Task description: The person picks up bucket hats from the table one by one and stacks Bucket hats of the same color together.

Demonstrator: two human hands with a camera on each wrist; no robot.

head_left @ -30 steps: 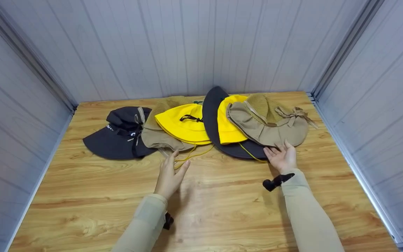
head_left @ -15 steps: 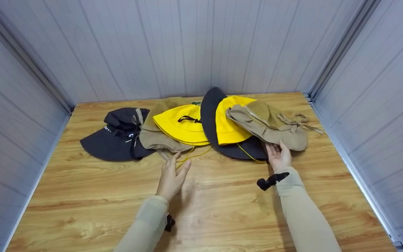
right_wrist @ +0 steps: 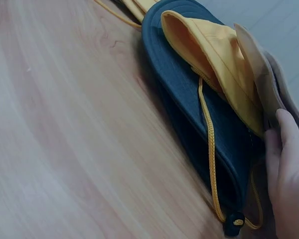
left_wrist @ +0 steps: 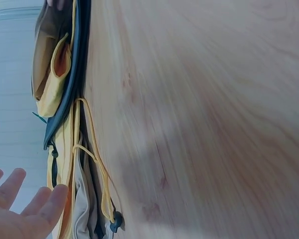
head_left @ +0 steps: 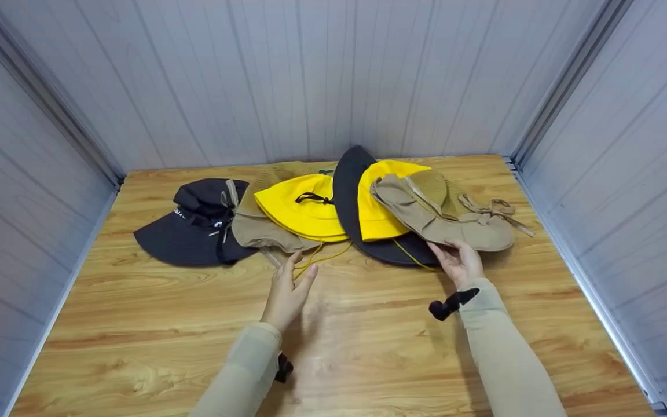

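A row of overlapping sun hats lies along the back of the wooden table. At its right end is a beige hat (head_left: 472,231) with a mesh crown and a bow; my right hand (head_left: 460,263) pinches its front brim, thumb above and fingers beneath. Under that hat lie a yellow bucket hat (head_left: 377,202) and a wide dark hat (head_left: 348,191). My left hand (head_left: 287,295) hovers with fingers spread, holding nothing, just in front of the yellow cord (left_wrist: 103,184). Behind it sit another yellow hat (head_left: 299,211) and a second beige hat (head_left: 252,223).
A black hat (head_left: 194,243) with white lettering forms the left end of the row. Pale panel walls (head_left: 322,75) enclose the wooden table (head_left: 368,347) at the back and both sides. A cord with a dark toggle (right_wrist: 234,224) hangs near the right hand.
My right hand has slid slightly left and taken hold of the right beige hat's brim, which has shifted and tilted. The left hand has barely moved.
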